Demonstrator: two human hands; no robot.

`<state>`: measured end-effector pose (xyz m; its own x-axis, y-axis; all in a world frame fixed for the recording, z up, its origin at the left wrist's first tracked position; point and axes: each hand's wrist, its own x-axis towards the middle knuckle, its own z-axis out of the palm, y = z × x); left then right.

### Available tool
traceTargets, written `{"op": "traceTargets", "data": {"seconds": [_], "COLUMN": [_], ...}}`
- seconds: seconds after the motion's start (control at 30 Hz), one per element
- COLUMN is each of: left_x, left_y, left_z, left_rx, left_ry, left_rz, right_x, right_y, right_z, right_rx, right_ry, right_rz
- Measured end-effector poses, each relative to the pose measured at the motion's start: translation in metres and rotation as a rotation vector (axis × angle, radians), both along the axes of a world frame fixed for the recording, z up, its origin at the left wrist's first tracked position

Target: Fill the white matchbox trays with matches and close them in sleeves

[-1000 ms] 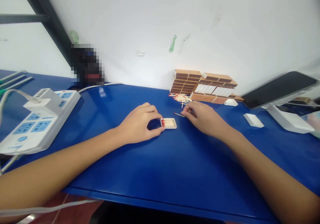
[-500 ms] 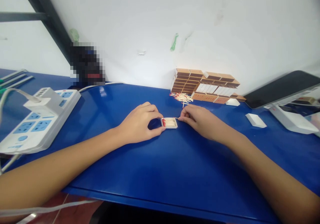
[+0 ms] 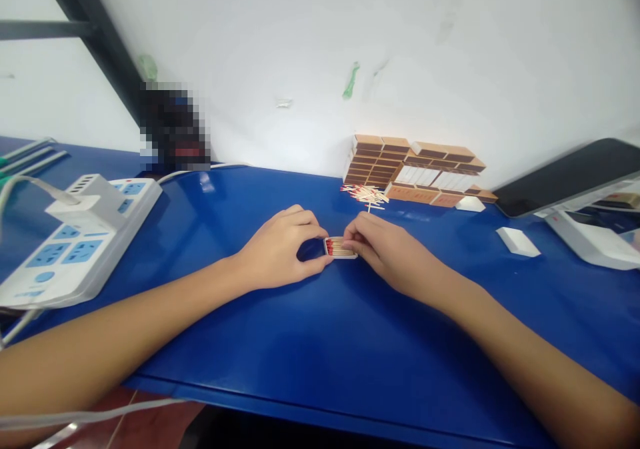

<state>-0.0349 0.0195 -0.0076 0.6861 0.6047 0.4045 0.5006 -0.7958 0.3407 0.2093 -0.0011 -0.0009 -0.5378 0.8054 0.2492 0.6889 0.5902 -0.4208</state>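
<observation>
A small white matchbox tray [image 3: 342,257] lies on the blue table, with red-headed matches [image 3: 334,247] lined up inside it. My left hand [image 3: 285,245] grips the tray's left end between thumb and fingers. Over the tray's right part, my right hand [image 3: 377,242] is closed in a pinch on a matchstick, mostly hidden by the fingertips. Its fingers cover the right end of the row. Just beyond this hand sits a loose heap of matches [image 3: 365,193], one of them sticking out toward me.
Stacked brown matchboxes [image 3: 377,162] stand against the wall behind the heap. At right are a white tray-like piece [image 3: 519,241] and a dark-screened device [image 3: 575,175] on a white stand. A white power strip [image 3: 90,249] with cables occupies the left side.
My right hand has moved left, bringing the matchstick from beside the tray's right end to over the tray. My left hand keeps its hold. The view has shifted slightly.
</observation>
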Motion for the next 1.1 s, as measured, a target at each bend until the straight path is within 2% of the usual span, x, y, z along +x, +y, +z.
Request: {"op": "traceTargets", "data": {"seconds": [0.23,0.43,0.67,0.8,0.87,0.97,1.1], "left_x": [0.0,0.0,0.0,0.0,0.0,-0.001,-0.004], "left_y": [0.0,-0.001,0.0,0.0,-0.001,-0.001,0.001], "left_z": [0.001,0.001,0.001,0.001,0.001,0.001,0.0], "left_rx": [0.0,0.008,0.009,0.009,0.009,0.0,-0.011], "left_ry": [0.004,0.002,0.006,-0.009,-0.015,-0.019,0.0], "left_rz": [-0.005,-0.003,-0.004,0.012,0.013,0.013,0.016], "right_x": [0.0,0.007,0.004,0.014,0.025,0.053,0.112], "right_y": [0.002,0.003,-0.001,0.002,0.008,0.023,0.038], "right_z": [-0.001,0.003,0.001,0.012,0.02,0.03,0.037], "right_rx": [0.061,0.107,0.068,0.095,0.159,0.316,0.376], "right_ry": [-0.093,-0.052,0.006,0.015,0.026,-0.023,-0.277], "right_rz": [-0.026,-0.03,0.079,0.117,0.039,-0.223,-0.52]}}
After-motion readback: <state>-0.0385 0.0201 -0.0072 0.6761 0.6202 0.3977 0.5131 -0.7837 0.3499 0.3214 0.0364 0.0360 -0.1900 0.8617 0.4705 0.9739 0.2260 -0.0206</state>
